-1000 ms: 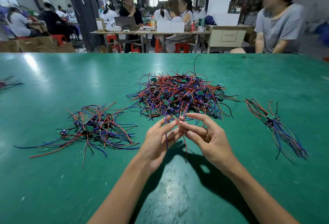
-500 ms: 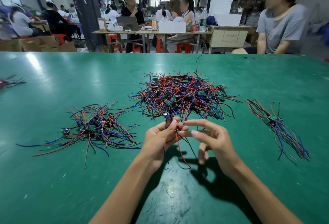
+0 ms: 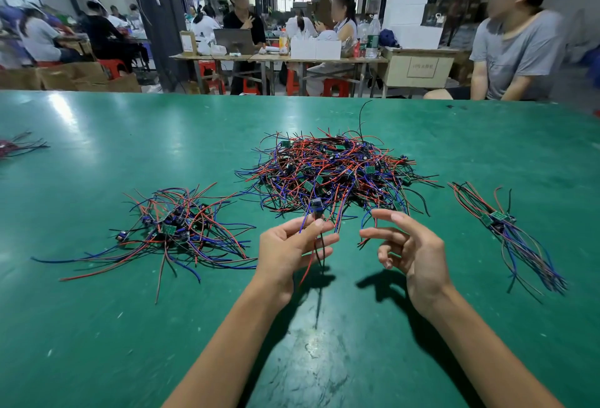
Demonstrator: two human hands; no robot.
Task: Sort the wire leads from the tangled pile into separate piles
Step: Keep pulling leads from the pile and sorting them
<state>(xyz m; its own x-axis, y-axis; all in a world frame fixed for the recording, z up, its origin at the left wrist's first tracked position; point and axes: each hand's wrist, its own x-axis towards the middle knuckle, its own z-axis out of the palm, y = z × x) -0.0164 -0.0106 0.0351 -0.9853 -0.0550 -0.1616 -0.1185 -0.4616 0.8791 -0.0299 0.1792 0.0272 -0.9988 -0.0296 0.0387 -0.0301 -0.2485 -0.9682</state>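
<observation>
Pinched between thumb and fingertips of the left hand (image 3: 289, 247): one wire lead (image 3: 316, 232), long axis near upright, small dark component with a blue end pointing up and away toward the tangled pile (image 3: 331, 174), thin red, black and blue strands trailing down past the palm toward the wrist; remaining left fingers loosely extended. Just right of it, well clear of the lead, the right hand (image 3: 410, 251) — fingers apart and gently curved, index and thumb spread, holding nothing that can be made out; a red strand end lies close by the thumb tip, contact impossible to judge.

Directly beyond both hands, a domed heap of slim insulated wires in red, blue and black, looped and crossed in every direction, dotted with tiny green circuit boards; its near fringe reaching almost to the fingertips. Off to the left of the left hand, a flatter sorted pile (image 3: 175, 229), strands fanning mostly toward the near edge. Off to the right of the right hand, a neater bundle (image 3: 506, 232) — long axis diagonal, from far-left to near-right, small green boards gathered at the upper middle. Beneath everything, a smooth green table (image 3: 97, 326), glossy, scuffed pale near the forearms.
</observation>
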